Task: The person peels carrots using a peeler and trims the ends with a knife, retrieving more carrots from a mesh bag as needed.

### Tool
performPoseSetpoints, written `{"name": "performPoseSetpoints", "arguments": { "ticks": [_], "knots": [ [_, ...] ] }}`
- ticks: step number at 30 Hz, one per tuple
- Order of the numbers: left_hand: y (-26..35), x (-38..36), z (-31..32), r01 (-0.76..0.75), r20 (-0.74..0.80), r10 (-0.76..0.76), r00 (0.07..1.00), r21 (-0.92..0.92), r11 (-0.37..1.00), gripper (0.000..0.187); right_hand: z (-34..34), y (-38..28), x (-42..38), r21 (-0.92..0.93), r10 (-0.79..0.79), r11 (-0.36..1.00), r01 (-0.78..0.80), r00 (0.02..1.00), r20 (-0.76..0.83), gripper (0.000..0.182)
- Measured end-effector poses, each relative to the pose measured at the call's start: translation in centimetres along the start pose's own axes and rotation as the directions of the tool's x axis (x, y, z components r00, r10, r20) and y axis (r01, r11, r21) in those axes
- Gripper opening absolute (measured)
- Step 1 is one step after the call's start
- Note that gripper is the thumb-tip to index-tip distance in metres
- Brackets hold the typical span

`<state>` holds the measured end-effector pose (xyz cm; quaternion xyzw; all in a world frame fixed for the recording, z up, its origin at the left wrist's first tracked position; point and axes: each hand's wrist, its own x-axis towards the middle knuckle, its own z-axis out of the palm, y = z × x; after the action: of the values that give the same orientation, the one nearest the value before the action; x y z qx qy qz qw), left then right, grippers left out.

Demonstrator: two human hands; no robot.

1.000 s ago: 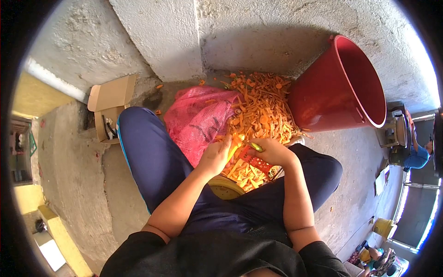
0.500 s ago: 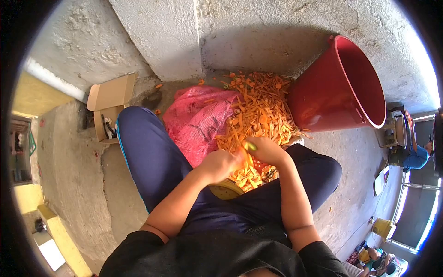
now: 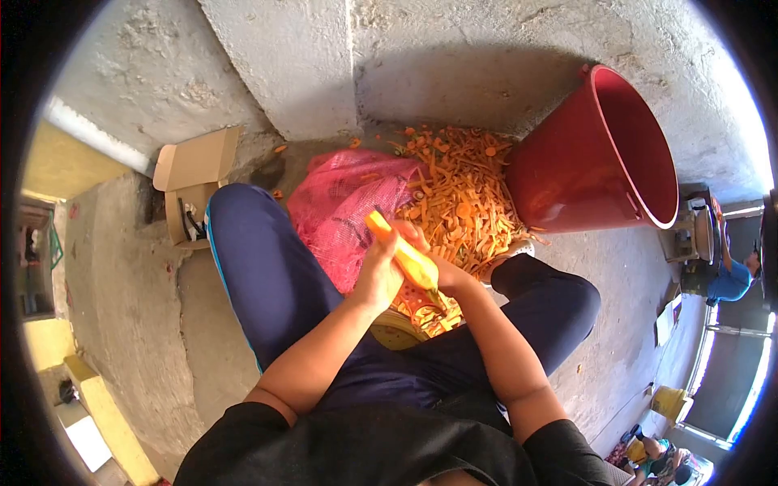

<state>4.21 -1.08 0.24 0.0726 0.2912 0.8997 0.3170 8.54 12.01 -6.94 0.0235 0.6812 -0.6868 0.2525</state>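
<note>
My left hand [image 3: 379, 274] is closed around a peeled orange carrot [image 3: 405, 255] and holds it tilted, tip pointing up and left, over my lap. My right hand [image 3: 450, 279] sits just under the carrot's lower end, largely hidden by it. It grips a small peeler whose green handle showed in the earlier frames. Below both hands lies a heap of orange carrot peelings [image 3: 462, 190] on the concrete floor. A yellow round rim [image 3: 395, 332] peeks out between my knees.
A pink mesh sack [image 3: 340, 202] lies left of the peelings. A big red bucket [image 3: 600, 154] leans at the right against the concrete wall. An open cardboard box [image 3: 193, 185] is at the left. A person in blue [image 3: 729, 277] works far right.
My left hand has lifted the carrot up and swung its tip toward the upper left. My right hand has slid down to the carrot's lower end.
</note>
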Motion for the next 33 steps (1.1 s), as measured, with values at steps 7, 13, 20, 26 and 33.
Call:
{"name": "performPoseSetpoints", "arguments": {
  "ticks": [7, 13, 20, 26, 33],
  "knots": [
    [2.9, 0.6, -1.7, 0.018, -0.094, 0.027, 0.995, 0.443, 0.896, 0.021, -0.8, -5.7, -1.0, 0.77, 0.173, 0.638, 0.003, 0.974, -0.147, 0.03],
    [6.0, 0.5, -1.3, 0.196, 0.022, -0.264, 0.964, 0.611, 0.767, 0.026, -2.7, -7.9, -2.6, 0.516, 0.145, 0.841, 0.164, 0.849, -0.507, 0.021],
    [3.2, -0.1, -1.5, 0.013, -0.077, -0.419, 0.905, 0.988, -0.152, 0.042, -3.1, -5.5, -3.0, 0.134, 0.245, 0.969, -0.208, 0.882, -0.402, 0.012],
    [2.9, 0.5, -1.1, 0.078, -0.06, -0.154, 0.986, 0.991, 0.113, 0.041, -2.1, -5.8, -2.9, 0.015, 0.032, 0.999, -0.028, 0.857, -0.515, 0.019],
    [3.1, 1.0, -1.3, 0.132, -0.119, -0.074, 0.99, 0.968, 0.215, 0.043, -0.3, -9.2, -4.4, -0.431, -0.039, 0.887, -0.166, 0.903, -0.427, 0.025]
  ]
}}
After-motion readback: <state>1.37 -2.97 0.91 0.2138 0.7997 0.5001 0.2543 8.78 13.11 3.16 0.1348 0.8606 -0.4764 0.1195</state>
